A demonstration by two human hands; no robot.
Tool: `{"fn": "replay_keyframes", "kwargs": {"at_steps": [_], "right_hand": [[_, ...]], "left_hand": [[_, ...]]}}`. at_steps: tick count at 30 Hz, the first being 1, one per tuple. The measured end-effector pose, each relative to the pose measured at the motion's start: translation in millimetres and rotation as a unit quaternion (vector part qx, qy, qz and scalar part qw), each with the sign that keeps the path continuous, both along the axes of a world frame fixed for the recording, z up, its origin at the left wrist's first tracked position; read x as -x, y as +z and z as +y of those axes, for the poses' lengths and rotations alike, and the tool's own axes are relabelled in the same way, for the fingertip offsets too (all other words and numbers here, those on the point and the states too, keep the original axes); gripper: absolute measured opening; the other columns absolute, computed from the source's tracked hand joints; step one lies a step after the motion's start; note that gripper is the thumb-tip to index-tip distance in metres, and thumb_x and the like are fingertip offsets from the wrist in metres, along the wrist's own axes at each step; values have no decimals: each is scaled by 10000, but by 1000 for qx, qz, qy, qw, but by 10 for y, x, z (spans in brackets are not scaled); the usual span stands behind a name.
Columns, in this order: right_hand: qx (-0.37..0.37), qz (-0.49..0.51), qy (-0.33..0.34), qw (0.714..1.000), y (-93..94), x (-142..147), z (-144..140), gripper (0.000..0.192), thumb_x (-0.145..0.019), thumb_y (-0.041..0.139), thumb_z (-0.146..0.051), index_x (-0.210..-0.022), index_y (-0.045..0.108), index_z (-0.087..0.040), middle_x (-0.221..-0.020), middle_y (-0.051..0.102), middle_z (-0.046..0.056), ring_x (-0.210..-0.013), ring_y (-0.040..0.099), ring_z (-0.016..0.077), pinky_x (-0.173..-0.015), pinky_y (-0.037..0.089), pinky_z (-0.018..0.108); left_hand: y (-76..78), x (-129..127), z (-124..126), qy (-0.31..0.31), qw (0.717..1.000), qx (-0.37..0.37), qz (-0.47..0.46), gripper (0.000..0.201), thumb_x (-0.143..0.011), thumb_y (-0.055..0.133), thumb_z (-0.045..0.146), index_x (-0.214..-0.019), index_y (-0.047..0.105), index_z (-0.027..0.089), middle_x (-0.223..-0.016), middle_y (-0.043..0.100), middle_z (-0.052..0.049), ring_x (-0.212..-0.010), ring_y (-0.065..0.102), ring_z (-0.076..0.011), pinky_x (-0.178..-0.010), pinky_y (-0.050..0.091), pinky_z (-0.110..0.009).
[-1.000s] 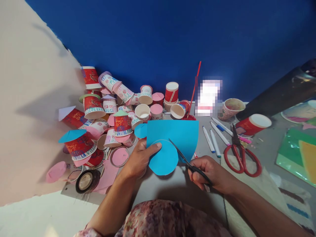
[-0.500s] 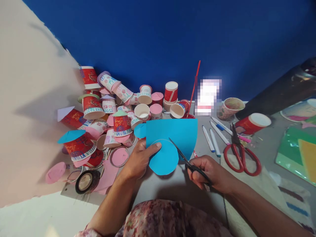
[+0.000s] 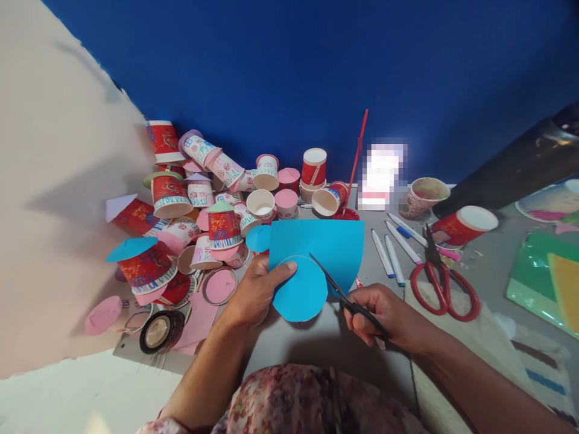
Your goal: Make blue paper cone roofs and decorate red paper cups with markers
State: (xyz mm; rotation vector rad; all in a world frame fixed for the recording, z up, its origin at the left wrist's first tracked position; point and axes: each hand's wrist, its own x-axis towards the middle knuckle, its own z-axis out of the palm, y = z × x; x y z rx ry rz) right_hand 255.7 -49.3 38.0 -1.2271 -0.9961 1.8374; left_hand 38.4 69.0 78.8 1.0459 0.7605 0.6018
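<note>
A sheet of blue paper (image 3: 335, 241) is pinched in my left hand (image 3: 260, 289), thumb on top near a round outline. The rounded part of the sheet hangs below my thumb, its lower edge cut in a curve. My right hand (image 3: 371, 313) grips black-handled scissors (image 3: 332, 283) at the loops. Their blades lie along the circle's upper right edge, between the disc and the rest of the sheet. My left fingers behind the paper are hidden. Just left of the sheet shows another blue paper piece (image 3: 257, 239).
Decorated paper cups (image 3: 224, 226) with paper tops crowd the left side. A roll of tape (image 3: 156, 333) lies in front of them. On the right are markers (image 3: 382, 256), red-handled scissors (image 3: 441, 289), a red cup (image 3: 465, 226) and green paper (image 3: 538, 277).
The blue sheet's upper part has shifted very slightly right and down. Both hands and the scissors stay almost where they were.
</note>
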Motion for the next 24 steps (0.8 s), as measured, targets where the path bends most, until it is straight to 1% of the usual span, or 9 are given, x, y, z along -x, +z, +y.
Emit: {"fn": "replay_keyframes", "kwargs": {"at_steps": [5,9,13,16,19,24], "right_hand": [[-3,-3,3,1000,-4,-16,-10,639,-577,811,-765,-632,610,-160,-469,580,-4,-438,453,92,-447,271,216],[2,-13,4,1000,21,-16,-6,688,-535,796,-816,-630,616,-159,-459,571,-6,-433,450,96,-452,285,223],[4,-14,4,1000,39,-17,-5,680,-537,796,-814,-616,612,-164,-441,554,-14,-419,433,95,-442,275,227],[1,-14,7,1000,39,-24,-6,670,-552,793,-808,-618,615,-165,-443,555,-15,-421,435,96,-444,273,228],[3,-13,15,1000,40,-29,-6,655,-571,795,-792,-638,630,-162,-459,575,-9,-427,453,99,-450,283,229],[1,-19,15,1000,37,-25,-10,633,-586,804,-767,-637,628,-160,-468,588,-2,-439,469,105,-459,295,229]], "left_hand": [[-4,5,1,-3,1000,11,-7,370,-829,783,367,-1148,758,180,-951,802,-70,-746,753,-214,-659,609,-298],[16,3,2,-6,1000,12,-11,367,-829,782,367,-1152,758,194,-946,802,-63,-760,755,-216,-645,599,-288],[31,1,2,-7,1000,9,-13,386,-822,786,368,-1162,753,189,-956,801,-71,-813,761,-239,-654,599,-296],[30,2,3,-5,1000,9,-11,386,-819,788,369,-1157,754,186,-959,799,-76,-813,760,-240,-650,598,-295],[22,10,5,-9,1000,11,-8,384,-810,794,381,-1140,758,188,-922,796,-67,-781,756,-232,-641,598,-294],[0,27,4,-23,1000,14,15,365,-804,792,411,-1069,769,162,-820,775,-57,-664,723,-197,-617,600,-294]]}}
